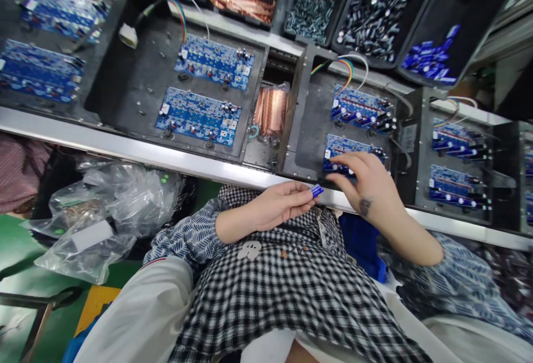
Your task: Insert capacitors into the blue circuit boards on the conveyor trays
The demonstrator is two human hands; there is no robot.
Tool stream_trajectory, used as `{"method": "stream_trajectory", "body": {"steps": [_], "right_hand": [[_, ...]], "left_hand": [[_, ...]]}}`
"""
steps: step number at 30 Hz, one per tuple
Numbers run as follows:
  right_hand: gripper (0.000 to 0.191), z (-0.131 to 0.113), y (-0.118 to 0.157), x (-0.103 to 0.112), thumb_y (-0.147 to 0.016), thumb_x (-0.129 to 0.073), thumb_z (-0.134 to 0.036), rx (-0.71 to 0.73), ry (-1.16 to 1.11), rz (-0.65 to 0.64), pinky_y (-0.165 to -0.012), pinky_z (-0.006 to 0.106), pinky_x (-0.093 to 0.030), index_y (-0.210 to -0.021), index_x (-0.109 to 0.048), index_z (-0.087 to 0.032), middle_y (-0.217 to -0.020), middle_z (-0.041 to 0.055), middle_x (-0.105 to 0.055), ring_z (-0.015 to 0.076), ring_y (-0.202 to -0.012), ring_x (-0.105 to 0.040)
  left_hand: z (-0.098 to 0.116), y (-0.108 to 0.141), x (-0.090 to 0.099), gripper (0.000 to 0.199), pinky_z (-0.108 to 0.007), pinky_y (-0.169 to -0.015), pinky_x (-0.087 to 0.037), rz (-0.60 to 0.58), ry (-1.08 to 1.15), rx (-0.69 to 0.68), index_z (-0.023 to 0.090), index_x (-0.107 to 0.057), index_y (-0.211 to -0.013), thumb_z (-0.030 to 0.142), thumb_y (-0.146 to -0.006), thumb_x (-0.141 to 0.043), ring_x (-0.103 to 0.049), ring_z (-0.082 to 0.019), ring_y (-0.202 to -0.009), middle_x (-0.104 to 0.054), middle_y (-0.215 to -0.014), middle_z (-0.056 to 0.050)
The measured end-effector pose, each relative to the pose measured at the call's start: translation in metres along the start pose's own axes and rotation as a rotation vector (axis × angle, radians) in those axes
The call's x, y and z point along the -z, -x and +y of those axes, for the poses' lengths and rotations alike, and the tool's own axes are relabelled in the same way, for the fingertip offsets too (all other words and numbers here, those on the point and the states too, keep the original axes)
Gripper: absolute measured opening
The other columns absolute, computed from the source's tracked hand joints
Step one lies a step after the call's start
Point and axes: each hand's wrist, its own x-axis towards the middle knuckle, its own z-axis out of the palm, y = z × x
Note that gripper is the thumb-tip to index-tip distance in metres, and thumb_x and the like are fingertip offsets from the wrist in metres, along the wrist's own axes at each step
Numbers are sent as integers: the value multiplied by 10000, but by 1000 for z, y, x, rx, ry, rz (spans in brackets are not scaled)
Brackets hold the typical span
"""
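My left hand (281, 206) is closed at the tray's front edge, with a blue cylindrical capacitor (317, 190) pinched at its fingertips. My right hand (370, 185) hovers over the lower blue circuit board (338, 144), thumb and forefinger apart with a gap between them. It covers part of that board, so whether it touches the board I cannot tell. Blue capacitors stand along the visible edge of this board. Just behind it, in the same black tray (306, 124), lies the upper circuit board (360, 102), also fitted with capacitors and coloured wires.
Left of this tray, a bundle of copper strips (271, 109) sits in a gap. Another tray (125, 88) beyond holds two boards. Bins along the back carry copper strips, screws (310, 16), dark capacitors (370, 13) and blue capacitors (431, 58). A metal rail (137, 144) runs in front.
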Motion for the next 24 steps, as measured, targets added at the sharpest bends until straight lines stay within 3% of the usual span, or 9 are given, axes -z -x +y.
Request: {"method": "stream_trajectory", "body": {"steps": [4,5,7,9,11,14,16,19,24], "right_hand": [[264,-40,-3,11,-1001,-559,-476,55,-352,-244,-646,317,-549,-1031,-711,-263,-820,27,-722,187,-687,-664],[269,-48,-10,13,-1002,-557,-485,69,-400,-284,-635,309,-547,-1009,-720,-271,-807,21,-723,179,-671,-664],[253,-57,-34,16,-984,-585,-493,98,-414,-274,-695,330,-573,-982,-735,-290,-851,24,-742,196,-740,-696],[194,-60,-69,16,-949,-636,-472,127,-369,-200,-790,382,-596,-983,-739,-311,-937,27,-759,230,-846,-718],[162,-60,-111,10,-919,-662,-432,133,-314,-126,-854,434,-600,-1001,-730,-310,-1003,34,-763,256,-903,-719],[212,-64,-174,-11,-898,-672,-393,161,-257,-78,-883,456,-589,-1044,-723,-248,-1027,52,-756,257,-918,-713],[223,-70,-213,-31,-907,-673,-385,207,-204,-64,-922,425,-568,-1052,-728,-224,-1037,59,-754,235,-958,-702],[227,-78,-262,-63,-895,-710,-353,227,-115,-72,-946,387,-544,-1058,-733,-198,-1057,67,-759,213,-995,-691],[296,-74,-301,-98,-939,-652,-455,285,-29,-95,-943,321,-521,-1000,-726,-175,-1023,50,-756,163,-991,-689]], "left_hand": [[3,11,13,457,-177,-688,-475,-141,-146,-77,121,-615,-833,353,-666,-972,-595,-56,-666,-655,-765,5],[6,16,17,512,-192,-689,-480,-167,-207,-133,133,-605,-843,431,-646,-971,-593,-68,-664,-640,-750,11],[15,31,26,481,-238,-739,-511,-159,-402,-335,155,-604,-900,503,-743,-896,-627,-109,-725,-657,-805,-12],[26,47,37,313,-309,-884,-532,-14,-712,-644,174,-624,-989,435,-895,-769,-674,-171,-908,-699,-976,-69],[37,60,51,184,-373,-1057,-477,230,-1061,-966,185,-645,-1086,331,-974,-658,-645,-225,-1141,-694,-1170,-116],[49,67,73,225,-422,-1145,-410,510,-1410,-1221,165,-641,-1191,281,-1004,-593,-572,-266,-1295,-660,-1302,-155],[53,63,84,242,-426,-1124,-425,569,-1513,-1235,151,-641,-1216,269,-1021,-557,-583,-272,-1283,-658,-1315,-165],[54,56,92,246,-437,-1089,-440,547,-1573,-1172,153,-672,-1191,267,-1036,-520,-607,-284,-1249,-668,-1315,-169],[53,53,94,278,-417,-1064,-459,509,-1625,-1103,182,-702,-1170,299,-1056,-477,-634,-262,-1221,-688,-1302,-141]]}}
